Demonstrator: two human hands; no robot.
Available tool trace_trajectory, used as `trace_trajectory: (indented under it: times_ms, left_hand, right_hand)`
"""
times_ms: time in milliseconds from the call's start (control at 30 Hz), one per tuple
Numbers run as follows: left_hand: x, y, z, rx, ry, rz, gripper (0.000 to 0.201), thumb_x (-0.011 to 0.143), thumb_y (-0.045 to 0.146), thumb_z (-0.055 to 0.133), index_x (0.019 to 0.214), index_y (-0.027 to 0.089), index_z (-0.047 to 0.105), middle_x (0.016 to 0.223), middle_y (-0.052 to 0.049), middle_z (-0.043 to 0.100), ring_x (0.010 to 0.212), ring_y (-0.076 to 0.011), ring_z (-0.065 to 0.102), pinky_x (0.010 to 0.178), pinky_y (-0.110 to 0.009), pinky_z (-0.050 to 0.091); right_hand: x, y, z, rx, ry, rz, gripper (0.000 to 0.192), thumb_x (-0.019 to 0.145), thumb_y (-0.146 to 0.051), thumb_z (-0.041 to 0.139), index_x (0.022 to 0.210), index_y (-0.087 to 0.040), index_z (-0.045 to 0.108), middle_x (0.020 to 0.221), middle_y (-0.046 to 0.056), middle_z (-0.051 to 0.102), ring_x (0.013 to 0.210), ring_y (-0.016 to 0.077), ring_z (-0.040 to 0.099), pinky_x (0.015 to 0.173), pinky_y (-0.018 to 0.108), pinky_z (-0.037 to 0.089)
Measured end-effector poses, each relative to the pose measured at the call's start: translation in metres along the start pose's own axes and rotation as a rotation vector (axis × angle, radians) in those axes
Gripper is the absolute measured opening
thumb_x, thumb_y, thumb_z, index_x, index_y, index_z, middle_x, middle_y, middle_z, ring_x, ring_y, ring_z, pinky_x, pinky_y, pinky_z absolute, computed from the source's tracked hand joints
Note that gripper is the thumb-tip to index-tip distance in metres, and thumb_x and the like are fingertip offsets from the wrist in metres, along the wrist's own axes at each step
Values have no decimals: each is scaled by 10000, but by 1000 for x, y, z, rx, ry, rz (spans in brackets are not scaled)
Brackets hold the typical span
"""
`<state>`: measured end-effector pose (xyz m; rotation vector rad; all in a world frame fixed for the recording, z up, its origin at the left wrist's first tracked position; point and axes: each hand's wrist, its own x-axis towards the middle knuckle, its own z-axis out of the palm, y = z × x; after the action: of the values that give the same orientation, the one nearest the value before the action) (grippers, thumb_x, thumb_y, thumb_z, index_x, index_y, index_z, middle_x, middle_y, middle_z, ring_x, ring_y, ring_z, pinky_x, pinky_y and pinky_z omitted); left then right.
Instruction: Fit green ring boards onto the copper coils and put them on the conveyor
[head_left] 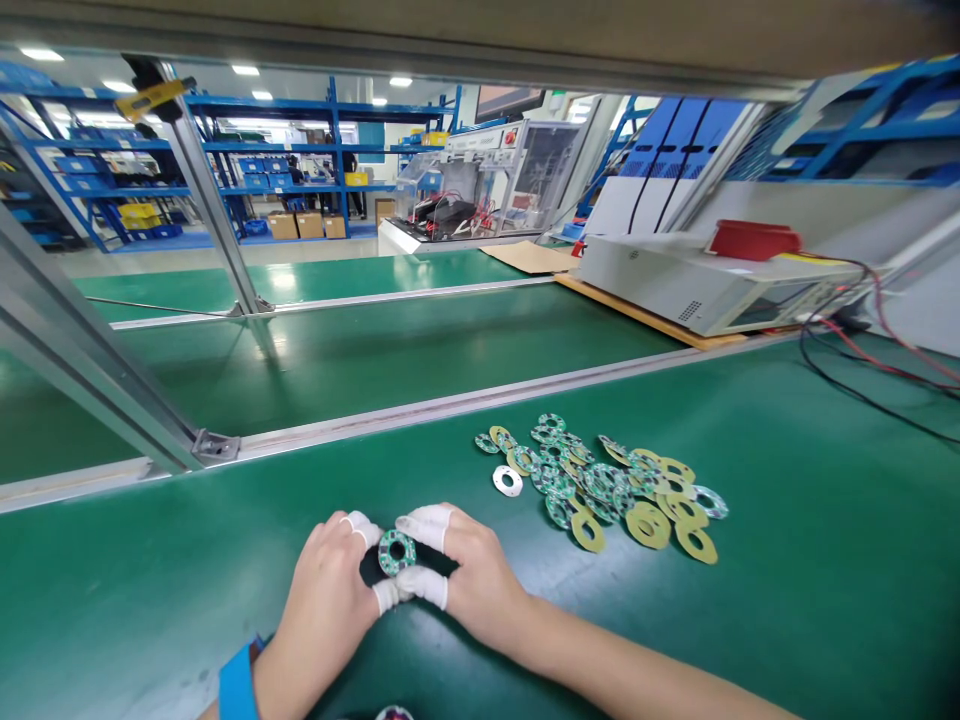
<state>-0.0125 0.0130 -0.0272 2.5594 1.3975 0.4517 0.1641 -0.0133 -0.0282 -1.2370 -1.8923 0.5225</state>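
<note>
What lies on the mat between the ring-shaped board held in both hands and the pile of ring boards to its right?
In the head view, only bare green mat separates the held ring board from the pile; a lone white ring lies at the pile's near-left edge.

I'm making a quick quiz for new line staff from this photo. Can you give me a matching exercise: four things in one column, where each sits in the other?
Things:
1. ring-shaped board
2. pile of ring boards
3. white ring
4. red box

Places:
A. on top of the grey machine
B. between the fingers of both hands
C. loose on the mat, right of the hands
D. alone at the pile's left edge

Pairs: 1-B, 2-C, 3-D, 4-A
</note>
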Motion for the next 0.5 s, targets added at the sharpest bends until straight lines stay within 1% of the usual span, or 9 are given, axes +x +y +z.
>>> trace_trajectory:
  times_ms: [100, 200, 300, 400, 500]
  left_hand:
    - [0, 1, 0, 12, 5, 1, 236, 784, 381, 618, 716, 157, 588, 747, -69, 602, 732, -238, 552, 656, -353, 429]
    - [0, 2, 0, 16, 22, -1, 248, 767, 393, 644, 720, 154, 595, 742, -68, 602, 726, -240, 553, 655, -356, 429]
    - [-1, 3, 0, 17, 40, 2, 282, 734, 427, 681, 724, 157, 601, 736, -63, 604, 725, -241, 555, 649, -353, 429]
    - [-1, 4, -1, 17, 57, 13, 327, 714, 471, 691, 717, 157, 603, 725, -63, 609, 729, -244, 556, 650, -355, 431]
    - [-1, 5, -2, 20, 50, 13, 311, 716, 453, 694, 708, 156, 605, 709, -61, 608, 717, -243, 555, 644, -359, 433]
  right_hand:
    - [-1, 0, 1, -26, 12, 1, 443, 778, -570, 584, 1027, -219, 692, 947, 84, 711, 828, 227, 639, 734, 344, 522]
    - [-1, 1, 1, -7, 11, 12, 429, 779, -560, 591, 1033, -229, 691, 948, 78, 712, 832, 219, 642, 736, 333, 525]
    - [-1, 1, 0, 15, 0, 29, 405, 773, -547, 607, 1017, -236, 696, 945, 69, 712, 836, 212, 640, 741, 327, 526]
    - [-2, 1, 0, 3, -2, 37, 423, 765, -549, 616, 1014, -217, 696, 937, 78, 714, 824, 218, 641, 736, 339, 529]
    - [-3, 1, 0, -1, 1, 23, 418, 762, -535, 629, 1025, -216, 688, 946, 79, 714, 838, 220, 643, 742, 340, 530]
